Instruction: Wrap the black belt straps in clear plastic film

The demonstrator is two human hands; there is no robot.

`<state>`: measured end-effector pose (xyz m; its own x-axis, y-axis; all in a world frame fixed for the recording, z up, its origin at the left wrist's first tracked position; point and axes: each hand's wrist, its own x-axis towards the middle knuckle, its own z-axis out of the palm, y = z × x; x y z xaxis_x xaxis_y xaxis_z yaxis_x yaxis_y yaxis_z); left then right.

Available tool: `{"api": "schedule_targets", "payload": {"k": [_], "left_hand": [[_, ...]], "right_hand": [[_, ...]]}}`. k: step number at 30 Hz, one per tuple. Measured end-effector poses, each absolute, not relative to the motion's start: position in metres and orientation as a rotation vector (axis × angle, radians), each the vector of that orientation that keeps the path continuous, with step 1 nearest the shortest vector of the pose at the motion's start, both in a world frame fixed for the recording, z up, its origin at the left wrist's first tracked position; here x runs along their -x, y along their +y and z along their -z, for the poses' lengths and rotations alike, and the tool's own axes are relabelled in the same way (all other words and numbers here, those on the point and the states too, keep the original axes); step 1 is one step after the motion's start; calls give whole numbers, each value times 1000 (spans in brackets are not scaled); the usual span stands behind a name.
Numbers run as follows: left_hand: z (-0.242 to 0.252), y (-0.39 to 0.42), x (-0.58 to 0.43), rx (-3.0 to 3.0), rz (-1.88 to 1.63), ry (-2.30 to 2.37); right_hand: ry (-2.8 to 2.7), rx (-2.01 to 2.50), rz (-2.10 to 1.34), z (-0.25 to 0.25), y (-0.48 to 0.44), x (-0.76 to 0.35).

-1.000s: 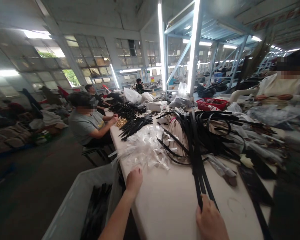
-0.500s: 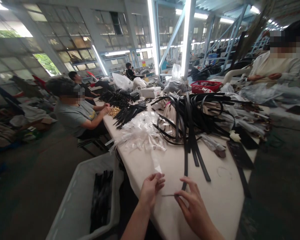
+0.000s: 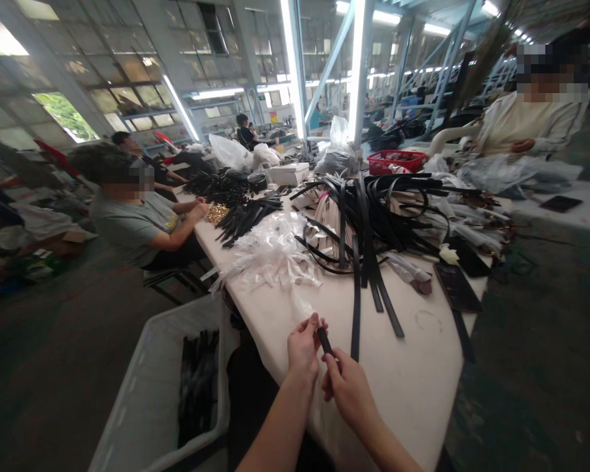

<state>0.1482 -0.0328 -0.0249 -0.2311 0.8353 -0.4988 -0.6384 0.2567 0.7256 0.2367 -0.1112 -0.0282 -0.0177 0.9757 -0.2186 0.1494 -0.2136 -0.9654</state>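
Observation:
Near the table's front edge, my left hand [image 3: 305, 347] pinches a clear plastic sleeve [image 3: 302, 303] at its near end. My right hand [image 3: 343, 380] is closed round a short black strap [image 3: 324, 340], whose far end meets the fingers of my left hand at the sleeve. Whether the strap's tip is inside the sleeve is hidden by the fingers. Beyond my hands lie a heap of clear sleeves [image 3: 275, 252] and a large pile of long black straps [image 3: 368, 223], with several strap ends hanging toward me.
A white bin [image 3: 142, 367] with black strips stands left of the table [image 3: 398, 373]. A dark phone-like slab [image 3: 457, 287] lies at the right edge. A person [image 3: 132, 216] sits at the left; another [image 3: 521, 124] is at the back right. A red basket [image 3: 396, 162] stands far back.
My right hand has moved left and raised the strap to my left hand; its fingers have closed round it. The view has shifted slightly to the right.

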Motion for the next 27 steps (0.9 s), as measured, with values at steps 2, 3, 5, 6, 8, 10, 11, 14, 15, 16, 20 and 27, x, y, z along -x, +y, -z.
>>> {"api": "schedule_targets", "payload": {"k": [2, 3, 5, 6, 8, 10, 11, 14, 15, 16, 20, 27], "left_hand": [[23, -34, -149, -246, -1380, 1154], [23, -34, -148, -253, -1374, 1145], [23, -35, -146, -255, -1365, 1126], [23, -36, -145, -254, -1363, 1120], [23, -37, -143, -249, -1365, 1123], [23, -37, -142, -252, -1367, 1136], [23, -37, -143, -255, -1369, 1143], [23, -37, -143, -253, -1385, 1144], [23, -37, -143, -252, -1391, 1138], [24, -37, -143, -253, -1396, 1132], [23, -37, -143, -264, -1396, 1111], [18, -44, -149, -316, -1352, 1122]], "right_hand": [[-1232, 1498, -1303, 25, -110, -238], [-1223, 1510, -1291, 23, -110, -238], [-1208, 1526, -1269, 21, -110, -240], [-1208, 1527, -1262, 20, -110, -240], [-1221, 1513, -1260, 18, -111, -240], [-1240, 1492, -1270, 16, -112, -240], [-1243, 1482, -1275, 16, -112, -239], [-1222, 1466, -1271, 14, -114, -238], [-1212, 1464, -1269, 14, -114, -238], [-1204, 1461, -1271, 14, -113, -238], [-1197, 1456, -1324, 16, -111, -238], [-1209, 1419, -1366, 24, -109, -239]]}}
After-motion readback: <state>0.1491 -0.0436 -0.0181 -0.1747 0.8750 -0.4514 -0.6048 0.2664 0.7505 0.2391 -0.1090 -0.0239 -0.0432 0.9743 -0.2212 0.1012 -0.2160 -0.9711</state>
